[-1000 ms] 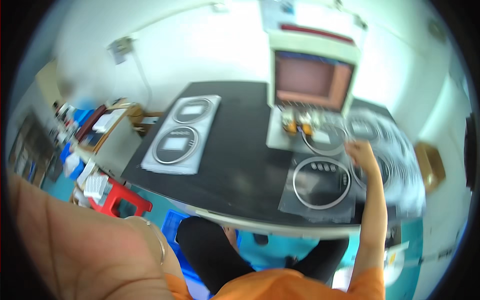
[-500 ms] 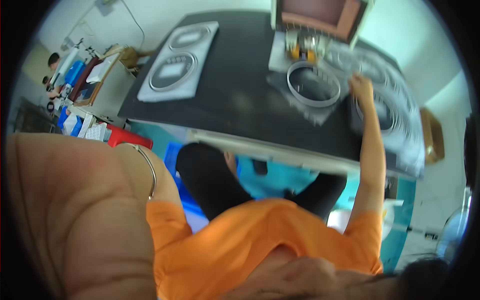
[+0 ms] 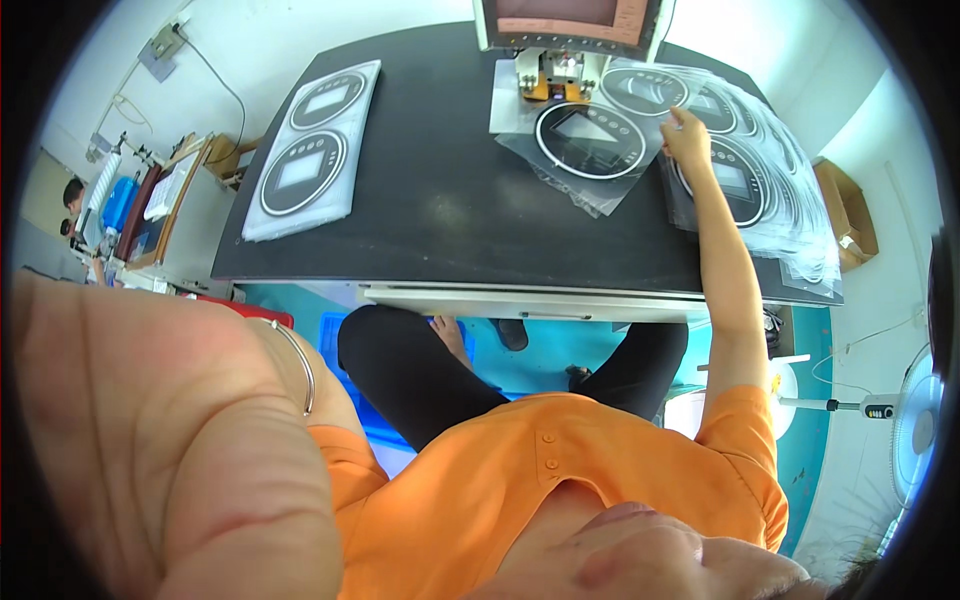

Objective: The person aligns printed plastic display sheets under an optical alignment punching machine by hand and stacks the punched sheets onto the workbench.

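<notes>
My left hand (image 3: 150, 450) is lifted very close to the camera and fills the lower left, with a thin bracelet (image 3: 300, 365) on its wrist; its fingers are out of sight. My right hand (image 3: 685, 135) reaches out over the black table (image 3: 450, 220). Its fingers pinch the right edge of a clear plastic sleeve (image 3: 560, 185) that holds a round black panel (image 3: 590, 140). That panel lies just in front of a small machine with a screen (image 3: 570, 25).
A pile of sleeved round panels (image 3: 770, 195) lies at the table's right. Two more panels in a sleeve (image 3: 305, 150) lie at its left. Beyond are a cardboard box (image 3: 845, 210), a fan (image 3: 915, 420), a blue crate (image 3: 345, 345) under the table and another person (image 3: 72, 195) far left.
The view has tipped down, so my lap and orange shirt now show. My right hand stays at the sleeved panel by the machine. My left hand remains up by the camera.
</notes>
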Demonstrator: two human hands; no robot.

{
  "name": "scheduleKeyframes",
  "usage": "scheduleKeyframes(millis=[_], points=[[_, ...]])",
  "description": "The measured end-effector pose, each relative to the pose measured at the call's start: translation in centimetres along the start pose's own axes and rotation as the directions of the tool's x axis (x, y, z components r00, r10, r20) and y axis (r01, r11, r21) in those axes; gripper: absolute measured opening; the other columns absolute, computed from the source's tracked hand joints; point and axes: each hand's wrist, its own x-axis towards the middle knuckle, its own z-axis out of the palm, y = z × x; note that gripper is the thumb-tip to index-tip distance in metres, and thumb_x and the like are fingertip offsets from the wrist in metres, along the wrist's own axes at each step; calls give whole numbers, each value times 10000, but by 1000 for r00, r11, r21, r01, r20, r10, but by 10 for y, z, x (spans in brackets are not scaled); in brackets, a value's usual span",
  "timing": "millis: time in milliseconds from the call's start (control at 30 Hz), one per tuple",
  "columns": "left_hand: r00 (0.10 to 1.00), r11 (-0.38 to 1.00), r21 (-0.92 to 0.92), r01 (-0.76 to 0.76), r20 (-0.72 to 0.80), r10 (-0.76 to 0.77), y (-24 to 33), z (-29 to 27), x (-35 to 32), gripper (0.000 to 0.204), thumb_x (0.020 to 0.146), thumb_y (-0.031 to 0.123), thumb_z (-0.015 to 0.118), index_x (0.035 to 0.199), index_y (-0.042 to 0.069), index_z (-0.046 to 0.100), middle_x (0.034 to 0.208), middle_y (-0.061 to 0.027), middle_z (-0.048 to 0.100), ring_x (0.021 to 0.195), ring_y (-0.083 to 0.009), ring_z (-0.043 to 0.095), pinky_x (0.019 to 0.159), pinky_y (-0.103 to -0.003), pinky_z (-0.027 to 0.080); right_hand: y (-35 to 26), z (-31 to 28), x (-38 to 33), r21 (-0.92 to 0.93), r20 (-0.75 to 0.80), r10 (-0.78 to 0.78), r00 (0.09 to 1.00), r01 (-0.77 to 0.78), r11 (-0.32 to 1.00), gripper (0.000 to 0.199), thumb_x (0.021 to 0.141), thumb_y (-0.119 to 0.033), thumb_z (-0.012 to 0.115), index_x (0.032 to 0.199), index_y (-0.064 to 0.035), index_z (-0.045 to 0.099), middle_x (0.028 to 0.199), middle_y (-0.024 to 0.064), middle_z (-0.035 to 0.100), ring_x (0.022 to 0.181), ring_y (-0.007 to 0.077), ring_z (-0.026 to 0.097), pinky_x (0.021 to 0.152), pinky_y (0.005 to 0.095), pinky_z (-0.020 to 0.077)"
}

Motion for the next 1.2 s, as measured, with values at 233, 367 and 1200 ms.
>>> scheduleKeyframes(millis=[233,367,1200], points=[[994,999,-12,-37,-104,36,-5,21,14,342,971,201,593,1116,-108,604,1269,-232,642,1319,-391,524,1119,-542,396,1,11,4,27,-6,-39,999,39,999,450,802,-136,645,1219,33,653,810,169,725,558,220,705,672,350,580],[988,998,7,-59,-146,60,-7,23,17,340,972,200,596,1113,-110,602,1269,-231,642,1318,-392,525,1117,-541,401,6,9,3,-13,25,-26,999,26,1000,461,804,-161,663,1226,24,655,894,183,730,570,219,707,702,349,581],[772,856,154,493,376,-512,-46,166,-127,687,938,460,652,1484,95,450,1550,-235,361,1419,-437,352,1157,-514,298,35,-82,8,-535,42,7,999,16,845,502,777,-51,679,1262,-177,639,1247,107,626,1168,339,606,955,471,508]])
